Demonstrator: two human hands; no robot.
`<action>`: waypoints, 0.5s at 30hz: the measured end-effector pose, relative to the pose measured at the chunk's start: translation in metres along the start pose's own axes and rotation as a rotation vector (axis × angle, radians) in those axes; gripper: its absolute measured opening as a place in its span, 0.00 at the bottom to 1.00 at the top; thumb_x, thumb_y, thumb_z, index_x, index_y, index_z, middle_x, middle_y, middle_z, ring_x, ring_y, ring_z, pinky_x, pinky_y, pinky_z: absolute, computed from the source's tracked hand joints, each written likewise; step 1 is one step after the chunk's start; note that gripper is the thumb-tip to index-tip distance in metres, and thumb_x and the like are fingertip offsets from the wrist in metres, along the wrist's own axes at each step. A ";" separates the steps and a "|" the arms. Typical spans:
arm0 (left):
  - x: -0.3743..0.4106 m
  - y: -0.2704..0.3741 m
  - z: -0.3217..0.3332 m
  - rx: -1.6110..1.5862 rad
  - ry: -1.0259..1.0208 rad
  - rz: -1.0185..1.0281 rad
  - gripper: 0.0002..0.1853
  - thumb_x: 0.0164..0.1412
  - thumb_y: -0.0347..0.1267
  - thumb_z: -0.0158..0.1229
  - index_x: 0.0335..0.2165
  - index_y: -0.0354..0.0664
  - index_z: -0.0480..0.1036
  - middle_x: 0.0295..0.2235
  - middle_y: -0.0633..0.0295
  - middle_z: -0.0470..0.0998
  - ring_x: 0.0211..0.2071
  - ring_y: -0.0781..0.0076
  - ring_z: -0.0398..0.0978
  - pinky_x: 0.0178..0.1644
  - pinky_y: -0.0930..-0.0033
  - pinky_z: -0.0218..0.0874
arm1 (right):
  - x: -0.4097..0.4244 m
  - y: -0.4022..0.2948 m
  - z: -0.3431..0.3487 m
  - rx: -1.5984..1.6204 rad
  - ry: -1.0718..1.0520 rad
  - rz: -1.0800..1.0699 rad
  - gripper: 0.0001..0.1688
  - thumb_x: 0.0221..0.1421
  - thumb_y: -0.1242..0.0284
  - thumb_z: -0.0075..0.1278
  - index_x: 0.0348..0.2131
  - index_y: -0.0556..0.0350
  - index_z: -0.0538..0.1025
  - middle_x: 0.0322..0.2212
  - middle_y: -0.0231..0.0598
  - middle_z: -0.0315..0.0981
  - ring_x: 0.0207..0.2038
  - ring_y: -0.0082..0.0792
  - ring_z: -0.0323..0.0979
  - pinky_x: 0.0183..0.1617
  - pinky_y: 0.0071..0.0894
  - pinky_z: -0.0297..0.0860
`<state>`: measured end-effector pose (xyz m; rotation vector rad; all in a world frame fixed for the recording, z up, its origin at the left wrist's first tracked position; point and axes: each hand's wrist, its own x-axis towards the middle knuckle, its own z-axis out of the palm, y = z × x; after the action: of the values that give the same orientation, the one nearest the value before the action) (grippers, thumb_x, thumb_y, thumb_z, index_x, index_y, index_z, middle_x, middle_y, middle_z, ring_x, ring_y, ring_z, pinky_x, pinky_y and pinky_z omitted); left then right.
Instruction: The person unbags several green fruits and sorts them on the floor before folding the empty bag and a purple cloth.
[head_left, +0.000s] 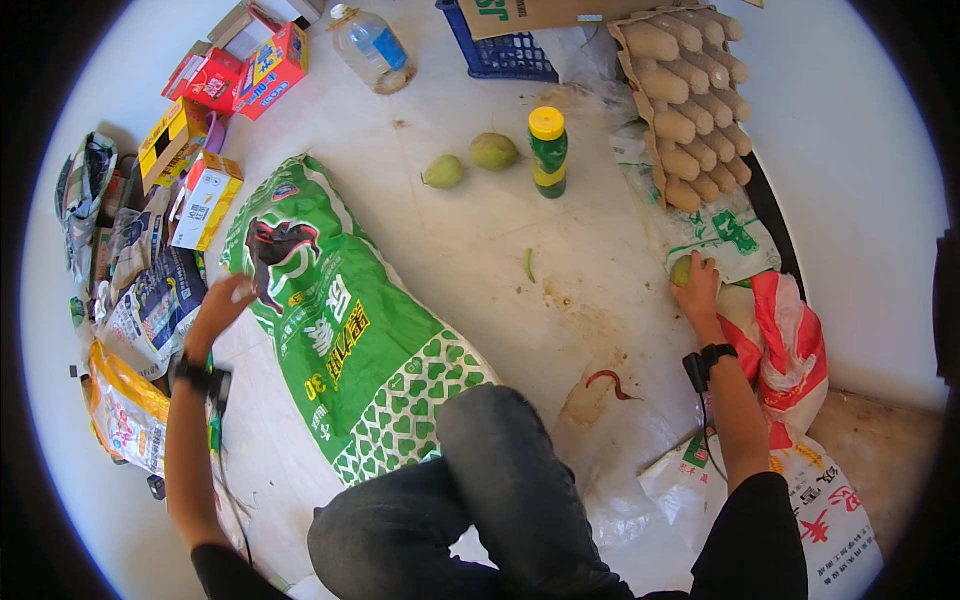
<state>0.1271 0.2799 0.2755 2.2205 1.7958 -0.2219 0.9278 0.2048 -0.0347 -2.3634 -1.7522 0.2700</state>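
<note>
My right hand (699, 289) is closed around a green round fruit (681, 271) at the right, beside a white plastic bag with green print (724, 234). At the left, my left hand (225, 304) hovers at the edge of a large green woven sack (337, 315), its fingers partly curled with nothing seen in them. Two more green fruits, one smaller (444, 172) and one larger (493, 151), lie on the pale floor beside a green bottle with a yellow cap (548, 154). A green chili pepper (530, 265) and a red chili pepper (613, 383) lie nearer me.
Molded-pulp egg trays (690, 105) lean at the upper right. A large plastic jug (373, 51) and a blue plastic crate (510, 56) stand at the back. Cartons (206, 201) and packaging line the left. A red-and-white bag (789, 352) lies at the right.
</note>
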 end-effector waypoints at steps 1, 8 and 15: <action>0.051 0.037 0.005 -0.134 0.009 0.054 0.21 0.58 0.37 0.64 0.44 0.34 0.74 0.41 0.50 0.80 0.41 0.58 0.78 0.47 0.64 0.69 | 0.002 0.003 -0.006 0.000 0.014 0.004 0.50 0.36 0.69 0.67 0.58 0.51 0.61 0.47 0.61 0.60 0.45 0.66 0.65 0.51 0.56 0.65; 0.321 0.176 0.161 -0.112 0.090 0.401 0.47 0.47 0.46 0.71 0.62 0.43 0.60 0.55 0.44 0.69 0.57 0.44 0.67 0.60 0.55 0.60 | -0.006 0.010 0.006 0.086 -0.002 0.047 0.51 0.36 0.70 0.68 0.58 0.49 0.61 0.49 0.62 0.59 0.48 0.68 0.64 0.53 0.57 0.65; 0.376 0.200 0.248 -0.019 0.116 0.052 0.52 0.40 0.46 0.74 0.61 0.50 0.56 0.53 0.43 0.69 0.51 0.35 0.69 0.53 0.47 0.66 | -0.006 0.011 -0.014 0.152 -0.031 0.042 0.50 0.37 0.73 0.68 0.58 0.52 0.62 0.50 0.62 0.61 0.50 0.66 0.63 0.54 0.56 0.64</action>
<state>0.4172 0.5162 -0.0459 2.3069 1.7871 -0.0670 0.9402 0.1956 -0.0241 -2.3017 -1.6342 0.4316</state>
